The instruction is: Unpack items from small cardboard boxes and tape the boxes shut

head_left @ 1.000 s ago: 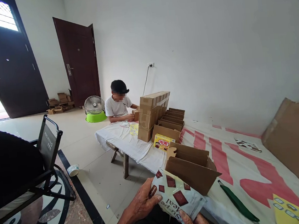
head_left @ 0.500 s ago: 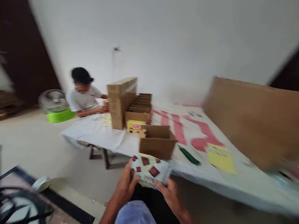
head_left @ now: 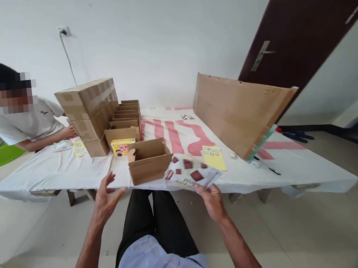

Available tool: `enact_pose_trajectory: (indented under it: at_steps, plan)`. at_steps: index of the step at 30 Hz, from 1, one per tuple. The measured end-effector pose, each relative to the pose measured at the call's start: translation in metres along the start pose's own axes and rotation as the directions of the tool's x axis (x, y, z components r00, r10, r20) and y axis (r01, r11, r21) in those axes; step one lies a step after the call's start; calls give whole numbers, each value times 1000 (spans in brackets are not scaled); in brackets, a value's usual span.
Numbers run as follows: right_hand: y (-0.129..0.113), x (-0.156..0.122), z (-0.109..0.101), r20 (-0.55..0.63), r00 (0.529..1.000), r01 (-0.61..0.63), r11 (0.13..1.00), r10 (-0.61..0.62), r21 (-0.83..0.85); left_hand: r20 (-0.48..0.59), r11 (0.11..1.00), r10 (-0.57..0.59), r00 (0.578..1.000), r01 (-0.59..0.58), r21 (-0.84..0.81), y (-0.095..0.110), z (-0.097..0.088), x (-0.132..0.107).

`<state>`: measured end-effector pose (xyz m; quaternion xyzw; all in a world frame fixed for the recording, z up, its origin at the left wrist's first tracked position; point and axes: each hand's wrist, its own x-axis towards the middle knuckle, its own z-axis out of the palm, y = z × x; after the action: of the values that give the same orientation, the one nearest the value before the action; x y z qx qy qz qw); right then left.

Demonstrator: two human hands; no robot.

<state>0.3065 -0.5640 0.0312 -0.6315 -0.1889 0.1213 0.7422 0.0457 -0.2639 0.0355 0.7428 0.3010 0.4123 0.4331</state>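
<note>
My right hand (head_left: 212, 199) is closed on the lower edge of a white packet (head_left: 192, 173) printed with dark red squares, held over the table's front edge. My left hand (head_left: 105, 198) hangs open with fingers spread, holding nothing, just below and left of an open small cardboard box (head_left: 149, 162) on the white tablecloth (head_left: 58, 172).
Behind the open box stand a yellow carton (head_left: 122, 146), a stack of closed brown boxes (head_left: 88, 109) and a row of open ones (head_left: 125, 114). A large flat cardboard sheet (head_left: 237, 111) leans at the right. A yellow sheet (head_left: 213, 156) lies beside it. Another person (head_left: 20, 120) sits at the far left.
The view has swung right. My left hand has let go of the packet and opened. My right hand alone now holds it, farther right, beside the open box.
</note>
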Motion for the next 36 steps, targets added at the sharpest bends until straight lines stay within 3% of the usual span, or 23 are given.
enact_pose_trajectory:
  at_steps: [3, 7, 9, 11, 14, 17, 20, 23, 26, 29, 31, 36]
  plan:
    - [-11, 49, -12, -199, 976, 94, 996, -94, -10, -12, 996, -25, 1000, 24, -81, 6, -8, 52]
    - [-42, 120, 9, -220, 950, 228, 974, -220, 11, 39, 987, 9, 999, -2, -163, 28, -4, 114]
    - [-63, 152, 35, -137, 941, 310, 950, -310, -19, 89, 982, 83, 993, -66, -178, 48, 3, 144]
    - [-84, 177, 72, 26, 926, 377, 925, -376, -45, 137, 966, 199, 970, -170, -195, 71, 13, 171]
    - [-105, 199, 135, 291, 867, 433, 900, -404, -42, 225, 928, 338, 914, -284, -241, 102, 32, 206]
    - [-113, 203, 192, 484, 770, 457, 889, -414, 34, 281, 912, 330, 901, -227, -341, 110, 48, 230]
    - [-112, 203, 221, 604, 697, 435, 897, -388, 75, 260, 918, 205, 944, -93, -385, 97, 46, 242]
    - [-104, 211, 210, 673, 678, 438, 898, -296, -47, 137, 905, 148, 979, -78, -418, 76, 23, 249]
    - [-88, 226, 169, 657, 736, 412, 879, -166, -239, -13, 915, 110, 994, -106, -388, 55, -10, 251]
    - [-67, 235, 123, 628, 778, 259, 915, -7, -311, -85, 934, 66, 994, -91, -345, 35, -35, 247]
    - [-54, 233, 104, 621, 779, 159, 931, 86, -329, -107, 943, 28, 994, -62, -328, 22, -42, 240]
    - [-36, 210, 102, 629, 768, 134, 930, 120, -341, -159, 948, -67, 985, 13, -318, -1, -43, 207]
